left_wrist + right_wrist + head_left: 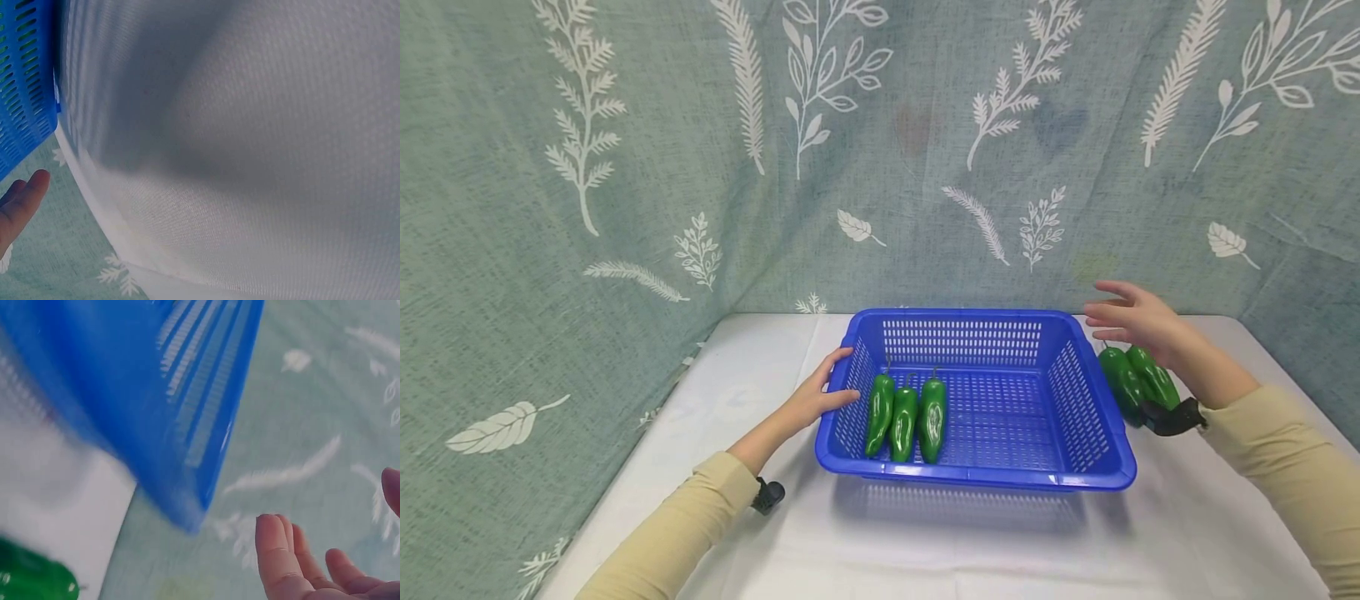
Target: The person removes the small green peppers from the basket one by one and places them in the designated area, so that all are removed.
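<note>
Three green peppers lie side by side in the left part of a blue basket (977,482), among them a middle pepper (904,421). My left hand (808,402) rests on the basket's left rim, thumb over the edge; in the left wrist view its fingers (24,203) show beside the basket wall (25,81). Above the basket's right side, my right hand (1138,321) is raised with fingers apart and nothing in it. Beneath it, outside the basket, lie green peppers (1122,379). The right wrist view shows the fingers (275,556) spread, a pepper (34,575) lower left.
A white cloth covers the table (880,558). Behind and to the left hangs a green-grey curtain (925,225) with white leaf patterns. Dark wrist devices (767,496) sit on both wrists.
</note>
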Demonstrator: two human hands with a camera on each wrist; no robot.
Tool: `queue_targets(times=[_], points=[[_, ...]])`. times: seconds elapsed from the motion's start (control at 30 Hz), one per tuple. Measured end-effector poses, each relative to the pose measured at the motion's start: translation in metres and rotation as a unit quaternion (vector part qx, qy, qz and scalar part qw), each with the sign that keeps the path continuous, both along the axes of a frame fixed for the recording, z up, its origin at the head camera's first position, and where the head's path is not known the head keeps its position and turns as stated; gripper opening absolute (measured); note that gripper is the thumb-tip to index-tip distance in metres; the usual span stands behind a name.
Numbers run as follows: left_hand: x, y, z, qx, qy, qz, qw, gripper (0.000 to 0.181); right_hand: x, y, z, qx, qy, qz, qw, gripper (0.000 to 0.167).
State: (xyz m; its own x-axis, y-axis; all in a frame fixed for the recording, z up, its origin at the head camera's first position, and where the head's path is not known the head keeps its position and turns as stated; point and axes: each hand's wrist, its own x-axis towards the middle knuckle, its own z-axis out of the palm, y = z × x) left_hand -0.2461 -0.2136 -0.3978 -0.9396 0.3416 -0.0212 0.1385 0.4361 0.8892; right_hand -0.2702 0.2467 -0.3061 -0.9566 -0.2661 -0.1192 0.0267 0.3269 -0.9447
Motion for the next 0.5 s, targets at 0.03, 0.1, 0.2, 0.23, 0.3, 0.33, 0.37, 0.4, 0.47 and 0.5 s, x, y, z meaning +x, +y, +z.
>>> queue_targets(times=[0.03, 0.1, 0.2, 0.23, 0.3, 0.33, 0.37, 0.4, 0.47, 0.5], points=[[0.0, 0.0, 0.0, 0.0, -0.002, 0.0, 1.0, 0.072, 0.002, -0.006, 0.003, 0.0, -0.007, 0.005, 1.0, 0.084], [0.0, 0.0, 0.002, 0.002, -0.007, 0.0, 1.0, 0.072, 0.004, -0.015, 0.006, -0.013, -0.02, 0.012, 0.9996, 0.08], [0.006, 0.003, 0.011, 0.003, -0.008, -0.002, 1.0, 0.071, 0.006, -0.026, 0.008, -0.03, -0.033, 0.026, 0.9987, 0.076], [0.008, 0.005, 0.014, 0.004, -0.009, -0.002, 1.0, 0.071, 0.006, -0.03, 0.008, -0.032, -0.034, 0.032, 0.9984, 0.075], [0.013, 0.007, 0.022, 0.001, -0.006, -0.002, 1.0, 0.07, 0.006, -0.036, 0.006, -0.037, -0.035, 0.044, 0.9977, 0.074], [0.016, 0.008, 0.025, -0.001, -0.005, -0.002, 1.0, 0.07, 0.005, -0.039, 0.005, -0.04, -0.035, 0.05, 0.9974, 0.073], [0.018, 0.009, 0.028, -0.002, -0.004, -0.001, 1.0, 0.069, 0.006, -0.043, 0.004, -0.042, -0.034, 0.057, 0.9969, 0.073], [0.019, 0.01, 0.029, -0.003, -0.005, -0.001, 1.0, 0.069, 0.006, -0.046, 0.003, -0.047, -0.036, 0.062, 0.9963, 0.072], [0.02, 0.01, 0.031, -0.003, -0.007, -0.001, 1.0, 0.069, 0.006, -0.052, 0.001, -0.058, -0.038, 0.072, 0.995, 0.071], [0.021, 0.011, 0.031, -0.001, -0.008, 0.0, 1.0, 0.069, 0.006, -0.055, -0.001, -0.059, -0.037, 0.077, 0.9946, 0.07]])
